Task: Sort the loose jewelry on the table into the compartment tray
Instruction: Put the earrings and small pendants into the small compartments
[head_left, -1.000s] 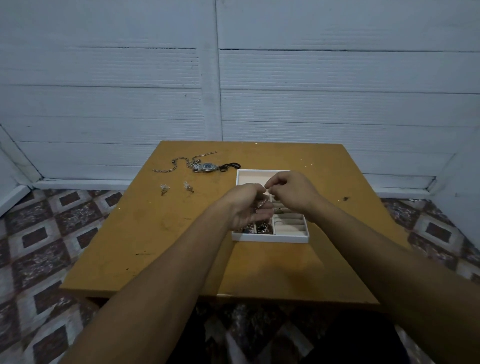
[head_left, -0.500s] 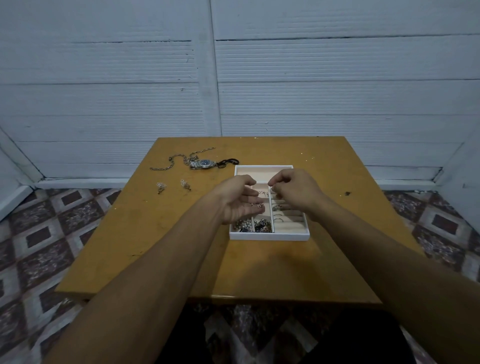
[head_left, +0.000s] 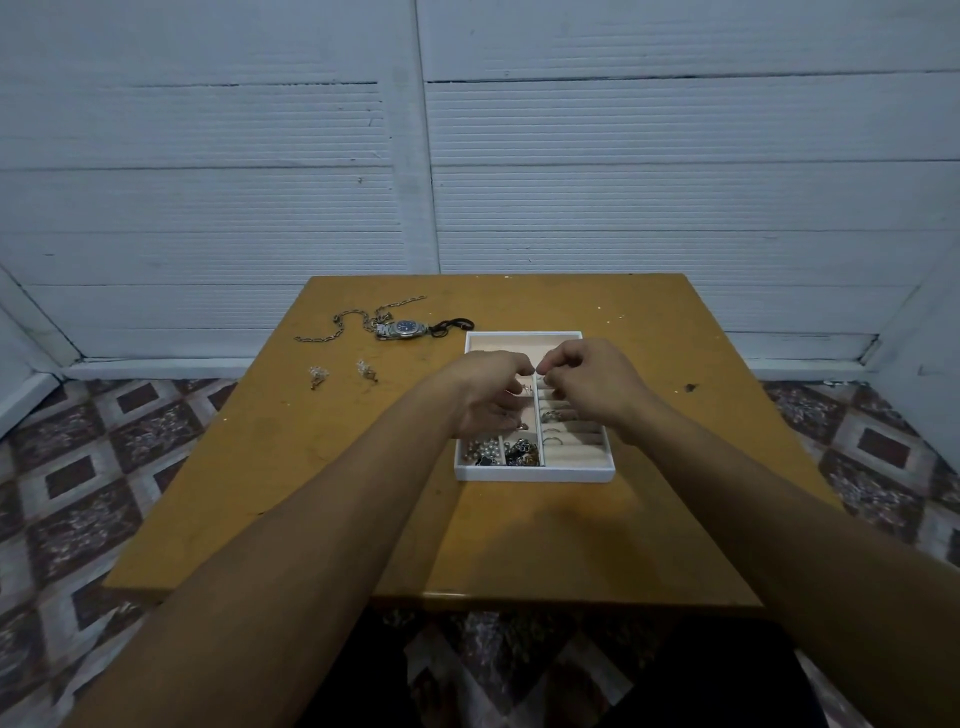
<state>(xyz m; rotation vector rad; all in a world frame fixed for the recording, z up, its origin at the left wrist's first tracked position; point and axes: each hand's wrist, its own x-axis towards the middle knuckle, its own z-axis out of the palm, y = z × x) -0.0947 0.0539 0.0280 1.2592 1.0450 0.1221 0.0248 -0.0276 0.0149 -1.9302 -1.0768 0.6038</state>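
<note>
You are pinching your left hand (head_left: 488, 395) and right hand (head_left: 587, 384) together over the tray (head_left: 535, 474) at the frame's middle; whether they are holding something, I cannot tell. Next, probably the watch (head_left: 404, 328) and earrings (head_left: 367, 370) at upper left are needing careful pickup.

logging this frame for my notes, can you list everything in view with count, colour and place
table: one, orange-brown, centre of view
compartment tray: one, white with beige lining, on the table right of centre
beads and charms: a small heap, silver and black, near left compartments of the tray
rings: a few, silver, right slotted column of the tray
wristwatch: one, silver with blue dial, far left of the table
chain: one, silver, left of the wristwatch
black loop: one, right of the wristwatch
earrings: two, pale and sparkly, left of the tray
wall: white panels, behind
floor: patterned tiles, brown and grey
left hand: over the tray, fingertips pinched
right hand: over the tray, fingertips pinched; what they hold is too small to tell
</note>
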